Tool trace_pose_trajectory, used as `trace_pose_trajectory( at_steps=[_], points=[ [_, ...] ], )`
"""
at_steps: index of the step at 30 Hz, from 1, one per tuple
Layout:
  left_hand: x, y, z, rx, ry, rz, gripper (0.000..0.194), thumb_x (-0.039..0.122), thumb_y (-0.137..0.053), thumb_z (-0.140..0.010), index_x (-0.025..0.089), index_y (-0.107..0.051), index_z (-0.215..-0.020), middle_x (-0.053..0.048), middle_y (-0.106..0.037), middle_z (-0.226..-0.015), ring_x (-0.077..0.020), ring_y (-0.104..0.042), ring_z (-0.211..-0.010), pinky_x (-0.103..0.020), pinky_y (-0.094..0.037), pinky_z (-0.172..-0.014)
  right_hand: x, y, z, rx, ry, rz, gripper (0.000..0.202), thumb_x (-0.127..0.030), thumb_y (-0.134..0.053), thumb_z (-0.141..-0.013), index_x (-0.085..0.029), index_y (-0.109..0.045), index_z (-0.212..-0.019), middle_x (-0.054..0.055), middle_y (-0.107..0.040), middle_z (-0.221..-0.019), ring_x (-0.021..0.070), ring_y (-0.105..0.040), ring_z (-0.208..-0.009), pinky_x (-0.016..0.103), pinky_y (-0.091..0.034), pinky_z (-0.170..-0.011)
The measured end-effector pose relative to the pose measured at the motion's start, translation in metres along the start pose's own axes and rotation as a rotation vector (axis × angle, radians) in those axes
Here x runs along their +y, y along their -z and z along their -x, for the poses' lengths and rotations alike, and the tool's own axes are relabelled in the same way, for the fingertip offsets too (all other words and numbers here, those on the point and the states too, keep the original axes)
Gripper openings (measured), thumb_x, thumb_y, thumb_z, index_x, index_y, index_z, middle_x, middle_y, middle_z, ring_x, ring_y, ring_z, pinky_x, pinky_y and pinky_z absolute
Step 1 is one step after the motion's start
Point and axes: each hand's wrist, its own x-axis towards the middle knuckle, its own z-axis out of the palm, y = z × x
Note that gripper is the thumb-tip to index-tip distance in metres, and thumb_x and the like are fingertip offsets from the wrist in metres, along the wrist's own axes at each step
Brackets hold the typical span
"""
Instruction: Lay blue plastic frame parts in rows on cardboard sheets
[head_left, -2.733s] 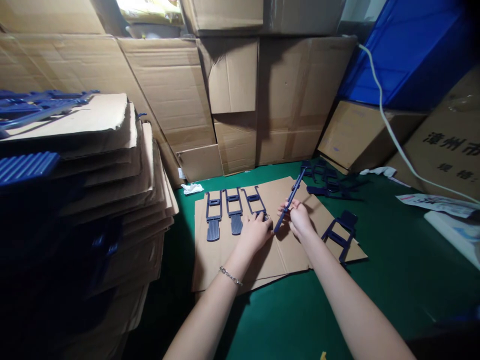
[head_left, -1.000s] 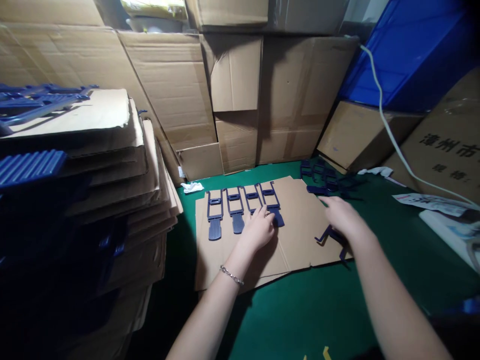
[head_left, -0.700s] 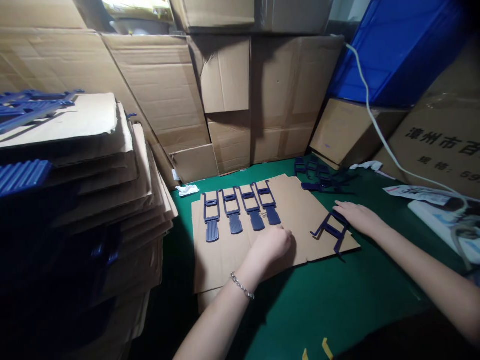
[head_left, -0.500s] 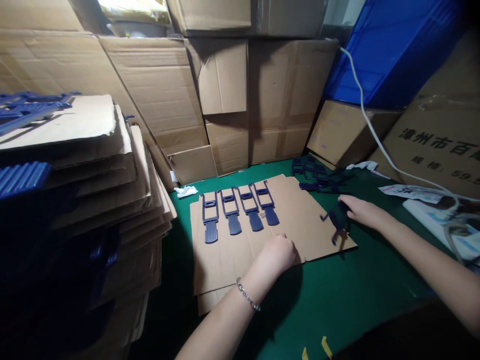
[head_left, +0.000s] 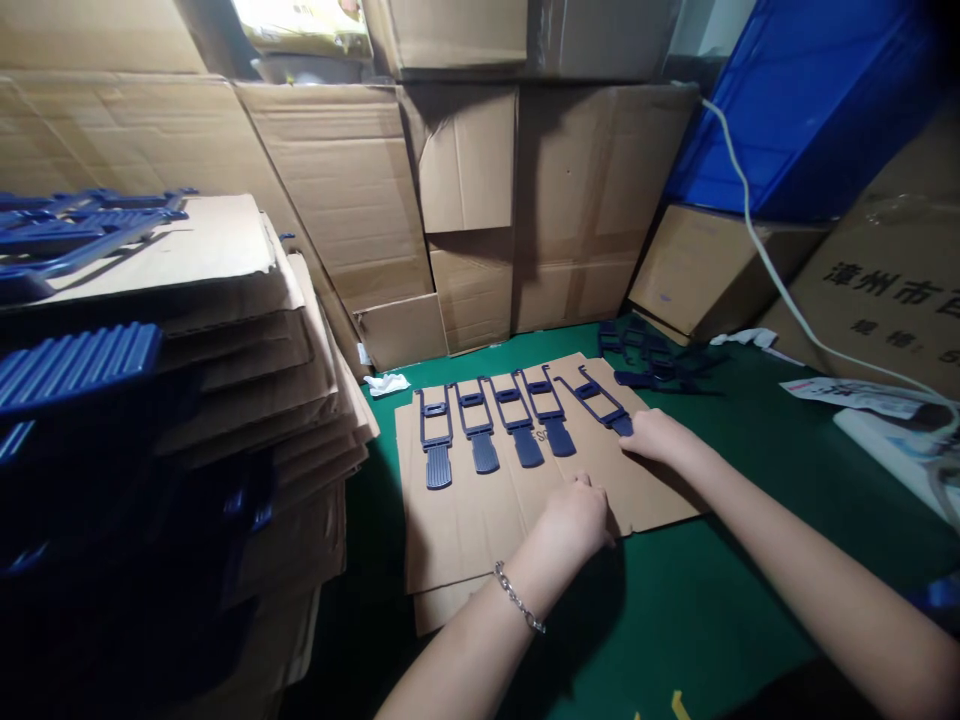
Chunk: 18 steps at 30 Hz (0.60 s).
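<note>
right of center, my right hand [head_left: 660, 440] pinches a blue bracket [head_left: 589, 390] by its paddle end, slanted over the cardboard [head_left: 465, 530]. my left hand [head_left: 574, 515] curls knuckles-up at lower center; whether it grips anything, i cannot tell. four more brackets [head_left: 485, 455] lie in a row mid-frame; a layered stack [head_left: 330, 400] fills the left edge.

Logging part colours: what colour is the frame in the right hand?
The frame is dark blue, seen in the head view.
</note>
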Motion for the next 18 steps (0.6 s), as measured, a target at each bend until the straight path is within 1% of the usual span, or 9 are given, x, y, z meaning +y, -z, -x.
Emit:
trace_pose_trajectory(
  at_steps=[2, 6, 9, 11, 13, 14, 15, 16, 18],
  points=[
    [0.000, 0.000, 0.001, 0.002, 0.000, 0.009, 0.059, 0.035, -0.073, -0.067, 0.010, -0.051, -0.116, -0.015, -0.047, -0.117, -0.0250, -0.049, -0.106, -0.030, -0.046, -0.086, -0.008, -0.002, -0.005, 0.017, 0.018, 0.011, 0.033, -0.030, -0.052, -0.069, -0.009, -0.065, -0.091, 0.017, -0.063, -0.087, 0.0249, -0.060, -0.078, 0.027, -0.042, -0.058],
    [0.000, 0.001, 0.002, 0.002, 0.005, 0.031, 0.062, 0.033, -0.073, -0.066, 0.008, -0.049, -0.118, -0.017, -0.044, -0.121, -0.0261, -0.047, -0.108, -0.031, -0.046, -0.086, -0.018, -0.011, -0.015, 0.039, 0.029, 0.021, 0.034, -0.032, -0.049, -0.073, -0.009, -0.066, -0.090, 0.017, -0.063, -0.084, 0.0254, -0.060, -0.075, 0.029, -0.043, -0.062],
    [0.000, 0.000, 0.001, 0.002, 0.005, 0.049, 0.061, 0.031, -0.073, -0.067, 0.009, -0.049, -0.118, -0.017, -0.043, -0.122, -0.0268, -0.044, -0.111, -0.032, -0.046, -0.087, -0.022, -0.017, -0.016, 0.050, 0.019, 0.017, 0.035, -0.035, -0.049, -0.074, -0.009, -0.066, -0.089, 0.017, -0.063, -0.086, 0.0262, -0.060, -0.078, 0.031, -0.044, -0.065],
    [0.000, -0.001, 0.001, 0.003, 0.006, 0.061, 0.061, 0.030, -0.073, -0.066, 0.010, -0.049, -0.119, -0.017, -0.042, -0.124, -0.0272, -0.041, -0.115, -0.033, -0.045, -0.088, -0.020, -0.014, -0.014, 0.035, 0.026, -0.010, 0.039, -0.041, -0.049, -0.075, -0.009, -0.066, -0.090, 0.018, -0.063, -0.087, 0.0273, -0.060, -0.081, 0.032, -0.044, -0.066],
    [0.000, -0.001, 0.000, 0.004, 0.011, 0.071, 0.062, 0.028, -0.073, -0.066, 0.010, -0.048, -0.119, -0.017, -0.040, -0.127, -0.0274, -0.039, -0.118, -0.033, -0.044, -0.090, -0.011, -0.004, -0.015, 0.012, 0.024, -0.076, 0.047, -0.051, -0.045, -0.077, -0.011, -0.066, -0.091, 0.017, -0.062, -0.090, 0.0282, -0.059, -0.082, 0.033, -0.045, -0.065],
    [0.000, 0.000, 0.000, 0.003, 0.014, 0.076, 0.063, 0.027, -0.074, -0.065, 0.010, -0.048, -0.119, -0.018, -0.039, -0.127, -0.0274, -0.038, -0.118, -0.033, -0.043, -0.091, -0.003, 0.003, -0.018, 0.019, 0.004, -0.112, 0.049, -0.053, -0.042, -0.078, -0.013, -0.066, -0.093, 0.017, -0.062, -0.092, 0.0284, -0.059, -0.084, 0.034, -0.045, -0.065],
    [0.000, 0.000, 0.001, 0.002, 0.016, 0.081, 0.063, 0.026, -0.075, -0.064, 0.009, -0.048, -0.119, -0.018, -0.039, -0.127, -0.0272, -0.039, -0.118, -0.033, -0.043, -0.091, 0.007, 0.010, -0.023, 0.046, -0.031, -0.140, 0.048, -0.052, -0.039, -0.080, -0.015, -0.066, -0.096, 0.016, -0.062, -0.095, 0.0286, -0.058, -0.086, 0.034, -0.045, -0.066],
    [0.000, 0.001, 0.001, 0.000, 0.018, 0.086, 0.063, 0.026, -0.075, -0.064, 0.008, -0.048, -0.119, -0.018, -0.040, -0.127, -0.0269, -0.040, -0.117, -0.033, -0.043, -0.091, 0.020, 0.018, -0.031, 0.089, -0.080, -0.158, 0.045, -0.047, -0.036, -0.082, -0.017, -0.065, -0.100, 0.014, -0.061, -0.099, 0.0287, -0.057, -0.089, 0.035, -0.045, -0.068],
    [0.001, 0.003, 0.001, -0.007, 0.022, 0.095, 0.062, 0.026, -0.075, -0.064, 0.008, -0.049, -0.117, -0.018, -0.043, -0.125, -0.0261, -0.043, -0.114, -0.032, -0.044, -0.091, 0.051, 0.029, -0.054, 0.199, -0.186, -0.146, 0.039, -0.032, -0.035, -0.083, -0.019, -0.060, -0.110, 0.013, -0.058, -0.108, 0.0295, -0.054, -0.096, 0.037, -0.044, -0.073]
  ],
)
